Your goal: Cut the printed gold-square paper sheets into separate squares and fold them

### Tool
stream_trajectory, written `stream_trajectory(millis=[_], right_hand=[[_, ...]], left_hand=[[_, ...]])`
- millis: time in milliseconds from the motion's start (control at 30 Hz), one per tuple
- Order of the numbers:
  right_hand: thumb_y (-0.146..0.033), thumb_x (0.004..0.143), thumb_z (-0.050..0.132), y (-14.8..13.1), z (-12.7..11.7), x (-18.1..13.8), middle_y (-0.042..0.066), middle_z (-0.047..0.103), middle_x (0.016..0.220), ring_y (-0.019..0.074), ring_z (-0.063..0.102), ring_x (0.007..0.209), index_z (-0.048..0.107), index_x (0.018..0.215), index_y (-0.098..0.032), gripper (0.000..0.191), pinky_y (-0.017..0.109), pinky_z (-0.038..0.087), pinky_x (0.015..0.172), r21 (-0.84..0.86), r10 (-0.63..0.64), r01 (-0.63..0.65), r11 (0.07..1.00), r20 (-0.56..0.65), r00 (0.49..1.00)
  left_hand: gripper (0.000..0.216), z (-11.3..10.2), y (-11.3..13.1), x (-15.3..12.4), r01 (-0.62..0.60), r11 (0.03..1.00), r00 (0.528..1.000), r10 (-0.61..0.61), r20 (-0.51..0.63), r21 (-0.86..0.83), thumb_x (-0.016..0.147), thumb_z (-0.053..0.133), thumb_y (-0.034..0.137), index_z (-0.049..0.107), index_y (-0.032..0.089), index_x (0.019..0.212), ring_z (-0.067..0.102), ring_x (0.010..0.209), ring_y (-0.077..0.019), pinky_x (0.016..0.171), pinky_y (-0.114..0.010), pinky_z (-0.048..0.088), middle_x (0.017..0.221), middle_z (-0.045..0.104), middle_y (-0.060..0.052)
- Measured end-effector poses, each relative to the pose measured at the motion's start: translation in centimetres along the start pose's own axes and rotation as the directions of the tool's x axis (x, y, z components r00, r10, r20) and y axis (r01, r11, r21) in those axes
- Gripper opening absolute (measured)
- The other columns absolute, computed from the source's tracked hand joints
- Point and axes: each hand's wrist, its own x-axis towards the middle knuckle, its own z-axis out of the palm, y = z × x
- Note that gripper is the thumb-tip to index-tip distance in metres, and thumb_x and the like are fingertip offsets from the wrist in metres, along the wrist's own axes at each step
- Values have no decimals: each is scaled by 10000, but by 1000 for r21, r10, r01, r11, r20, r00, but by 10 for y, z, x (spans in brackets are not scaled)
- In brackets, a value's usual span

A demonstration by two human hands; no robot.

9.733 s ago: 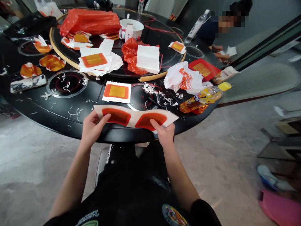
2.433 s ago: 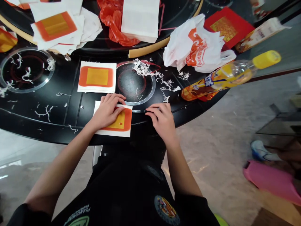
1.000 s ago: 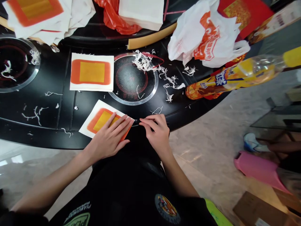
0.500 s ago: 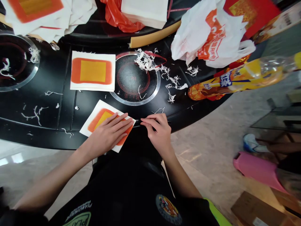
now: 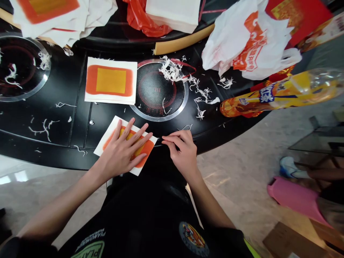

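Observation:
My left hand (image 5: 121,154) lies flat with spread fingers on a white sheet of paper (image 5: 105,138) printed with an orange block and a gold rectangle. The sheet is turned at an angle and overhangs the black table's front edge. Just off the sheet's right corner, my right hand (image 5: 183,149) is closed in a pinch, thumb against forefinger. Whatever sits between those fingertips is too small to make out. Behind the left hand rests a neat stack of like sheets (image 5: 110,81).
White paper shreds (image 5: 172,70) lie scattered over the black table (image 5: 59,132) and its round hotplate (image 5: 153,89). To the right are a drink bottle (image 5: 249,98) and a white plastic bag (image 5: 228,39). More printed sheets (image 5: 99,18) are piled at the back left.
My left hand's fingers have spread apart on the sheet. The right hand keeps its pinch near the corner. The whole view has shifted slightly.

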Motion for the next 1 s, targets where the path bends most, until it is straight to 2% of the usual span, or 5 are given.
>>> stream_trajectory(millis=[333,667,800,900,1000], right_hand=[[-167,1019,702,-2,2,6,21,702,912,211,639,878,803,1004,-319,182,434,579,779,-40,-22,22,999,6,1000],[-175,1017,698,-3,11,19,34,708,934,226,631,908,811,976,-317,186,445,565,810,-36,3,-2,999,47,999],[-196,1024,701,-4,14,24,32,701,933,229,644,923,809,974,-326,176,450,581,825,-46,6,-3,999,70,998],[-192,1028,695,-3,14,25,32,710,945,223,639,921,807,980,-315,173,443,580,839,-34,-13,16,999,73,997],[-185,1024,699,-4,13,25,33,711,951,225,636,926,808,984,-308,169,447,574,852,-36,-13,16,999,73,997]], left_hand=[[788,2,-1,-1,-14,999,1000,15,12,-33,1073,598,432,216,358,1759,132,1676,-481,1305,-819,165,1819,232,-25],[808,2,-1,-1,-11,998,1000,12,3,-59,1061,625,431,223,357,1758,133,1676,-478,1310,-815,171,1818,241,-30],[748,3,-2,-1,-11,999,1000,11,4,-46,1084,587,439,251,372,1749,116,1678,-473,1310,-817,172,1821,223,-10],[709,2,-5,-2,-30,999,1000,30,-3,-33,1115,537,390,243,306,1755,147,1679,-442,1328,-774,199,1809,262,-34],[691,1,-7,-5,-30,999,998,29,-49,-18,1136,497,306,211,203,1757,262,1665,-378,1342,-693,270,1778,324,-124]])
